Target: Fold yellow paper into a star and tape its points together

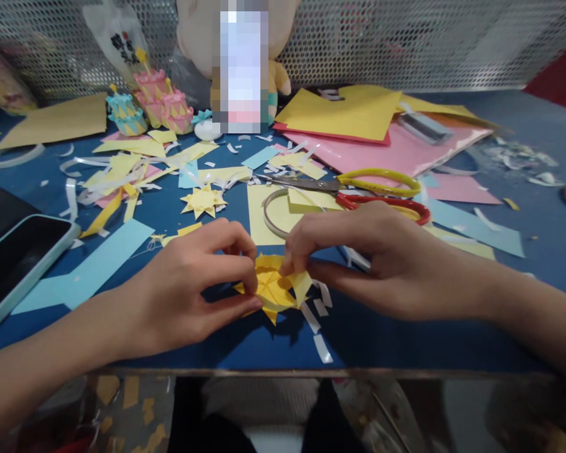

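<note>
A yellow folded paper piece (270,286) with pointed tips and a raised curved rim lies near the table's front edge. My left hand (207,283) pinches the left side of its rim between thumb and fingers. On the right, my right hand (358,258) has its fingertips closed on the rim, by a pale yellow flap (302,286). Behind my hands are a tape ring (266,220) on a pale yellow sheet (259,204), and a paler paper star (202,201). Small white strips (322,348) lie to the right of the piece.
Scissors (377,182) with yellow and red handles lie behind my right hand. Paper scraps (122,176) cover the left. Paper cakes (163,104), a phone (23,264), coloured sheets (339,116) and a plush toy (276,82) stand or lie around.
</note>
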`<state>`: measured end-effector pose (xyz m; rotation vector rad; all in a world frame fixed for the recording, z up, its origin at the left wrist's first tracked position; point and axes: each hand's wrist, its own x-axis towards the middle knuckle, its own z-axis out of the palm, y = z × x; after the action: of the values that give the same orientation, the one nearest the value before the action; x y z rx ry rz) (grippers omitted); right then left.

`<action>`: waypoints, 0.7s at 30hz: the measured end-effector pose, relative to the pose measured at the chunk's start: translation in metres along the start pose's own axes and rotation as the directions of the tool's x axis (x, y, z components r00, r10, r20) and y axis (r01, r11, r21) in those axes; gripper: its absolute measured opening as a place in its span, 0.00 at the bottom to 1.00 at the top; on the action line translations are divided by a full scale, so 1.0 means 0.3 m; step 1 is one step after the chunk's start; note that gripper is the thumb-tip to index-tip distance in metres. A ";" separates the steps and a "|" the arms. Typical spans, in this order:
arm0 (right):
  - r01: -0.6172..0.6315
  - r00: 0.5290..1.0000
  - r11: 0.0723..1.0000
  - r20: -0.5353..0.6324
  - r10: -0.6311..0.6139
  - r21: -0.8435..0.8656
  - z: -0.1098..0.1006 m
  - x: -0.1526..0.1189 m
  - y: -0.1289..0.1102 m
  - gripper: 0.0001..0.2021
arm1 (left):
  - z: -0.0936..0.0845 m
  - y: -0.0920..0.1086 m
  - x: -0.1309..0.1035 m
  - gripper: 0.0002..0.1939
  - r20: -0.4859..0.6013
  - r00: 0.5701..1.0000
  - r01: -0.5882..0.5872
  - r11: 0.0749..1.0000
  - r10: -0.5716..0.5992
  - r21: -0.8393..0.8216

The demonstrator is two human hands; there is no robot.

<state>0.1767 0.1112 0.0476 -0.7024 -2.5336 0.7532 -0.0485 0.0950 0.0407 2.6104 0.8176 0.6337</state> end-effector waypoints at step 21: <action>-0.006 1.000 0.998 0.003 0.006 -0.070 0.018 0.001 -0.011 0.07 | -0.001 0.009 0.004 0.06 0.022 1.000 0.014 0.999 -0.015 0.039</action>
<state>0.1725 0.1068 0.0455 -0.7319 -2.5726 0.6713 -0.0465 0.0937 0.0426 2.6391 0.8493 0.5894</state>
